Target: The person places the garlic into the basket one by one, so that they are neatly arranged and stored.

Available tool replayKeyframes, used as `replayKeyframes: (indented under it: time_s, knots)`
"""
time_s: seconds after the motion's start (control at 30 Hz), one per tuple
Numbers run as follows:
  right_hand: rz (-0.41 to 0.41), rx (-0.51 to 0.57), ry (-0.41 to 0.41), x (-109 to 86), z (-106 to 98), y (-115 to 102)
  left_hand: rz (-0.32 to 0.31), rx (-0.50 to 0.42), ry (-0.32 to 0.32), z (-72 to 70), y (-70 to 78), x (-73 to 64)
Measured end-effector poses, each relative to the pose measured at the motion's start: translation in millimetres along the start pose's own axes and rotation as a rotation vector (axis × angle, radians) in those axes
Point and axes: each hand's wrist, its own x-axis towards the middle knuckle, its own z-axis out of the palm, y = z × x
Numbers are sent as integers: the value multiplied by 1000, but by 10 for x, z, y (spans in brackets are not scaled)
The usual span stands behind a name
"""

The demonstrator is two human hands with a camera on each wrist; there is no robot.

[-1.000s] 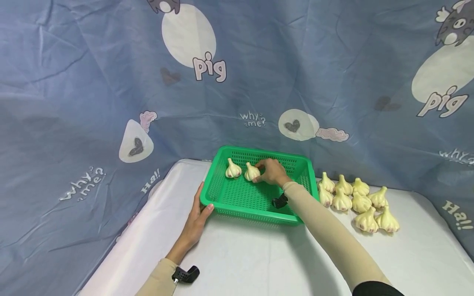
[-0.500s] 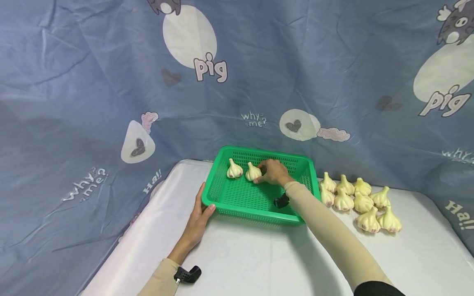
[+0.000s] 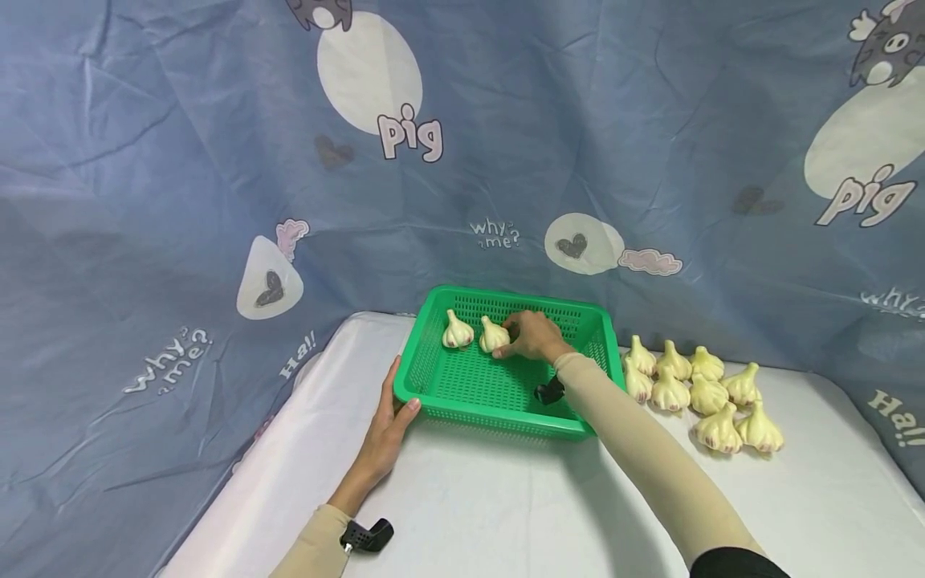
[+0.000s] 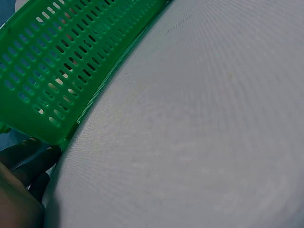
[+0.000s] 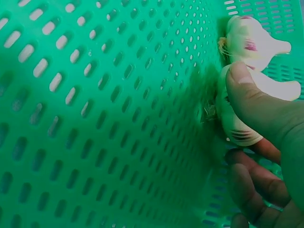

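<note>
A green plastic basket (image 3: 462, 408) with slotted walls stands on the white table. Its near left corner is held by my left hand (image 3: 383, 437), thumb at the front rim and fingers along the left side. In the left wrist view the dark fingers (image 4: 42, 164) meet the basket's lower corner. Inside the basket my right hand (image 3: 536, 337) pinches a garlic bulb (image 3: 493, 335) between thumb and fingers; the bulb (image 5: 232, 114) is upright on the basket floor. Left of it stands another garlic bulb (image 3: 458, 330), apparently close beside it in the right wrist view.
Several garlic bulbs (image 3: 706, 395) are grouped on the table right of the basket, near my right forearm. A blue printed cloth (image 3: 462, 160) hangs behind the table (image 3: 477, 506) and on its left. Each wrist wears a black camera (image 3: 367, 535).
The hands, basket and garlic bulbs hold almost the same places. The whole head view has shifted very slightly.
</note>
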Motion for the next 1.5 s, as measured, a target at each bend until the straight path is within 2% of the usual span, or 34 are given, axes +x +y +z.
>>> replayKeyframes:
  time_s: [0.4,0.73,0.97,1.13,1.27,1.5]
  knots:
    - [15,-4,3,-91,-150,68,7,7,-14,87,17,70]
    - [-37,-5,51,-295,-494,133,6,32,-15,101,-4,96]
    - [-80,-51,112,-610,-860,196,-6,38,-6,101,-24,53]
    - [-101,-84,201,-855,-1146,301,-7,46,1,72,-22,28]
    - [-101,-111,261,-1067,-1381,422,1,37,4,37,1,19]
    - [-70,-155,314,-1522,-1693,707,3,21,-5,-5,22,-17]
